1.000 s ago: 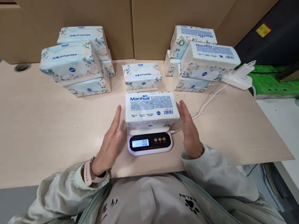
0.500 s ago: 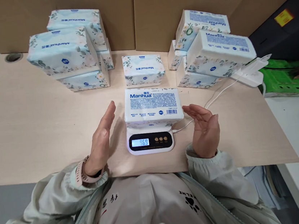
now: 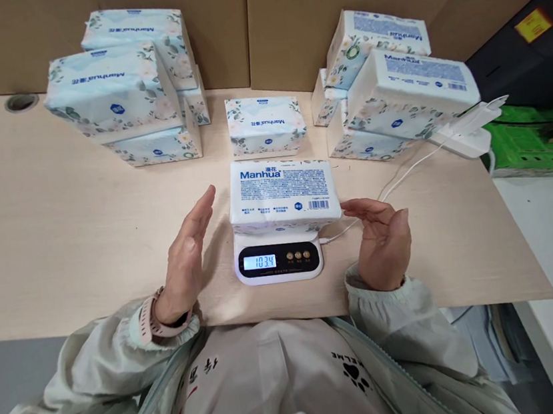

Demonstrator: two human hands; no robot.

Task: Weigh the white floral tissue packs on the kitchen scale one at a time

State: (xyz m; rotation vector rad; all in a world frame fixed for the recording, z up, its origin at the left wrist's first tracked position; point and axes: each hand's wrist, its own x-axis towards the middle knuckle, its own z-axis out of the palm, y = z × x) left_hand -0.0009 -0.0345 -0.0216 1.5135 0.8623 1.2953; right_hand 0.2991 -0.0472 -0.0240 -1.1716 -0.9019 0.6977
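Observation:
A pack of tissues point(image 3: 282, 191) rests label side up on a white digital kitchen scale point(image 3: 281, 277), whose lit display reads 103.4. My left hand point(image 3: 187, 261) is held upright to the left of the pack, fingers stretched out and apart from it. On the other side my right hand point(image 3: 382, 241) has its fingers extended toward the pack's lower right corner, close beside it; nothing is in that palm. Behind the scale lies a single tissue pack point(image 3: 266, 125) with its floral side up.
Tissue packs are stacked at the back left point(image 3: 111, 93) and the back right point(image 3: 410, 86). A white cable point(image 3: 394, 182) runs from the scale to a power strip point(image 3: 467, 140). Cardboard panels point(image 3: 219, 32) stand along the back, and a green crate point(image 3: 541, 144) is at the right.
The scale's reading has gone from 96.9 to 103.4. Both hands stay almost where they were beside the pack. The view has shifted slightly.

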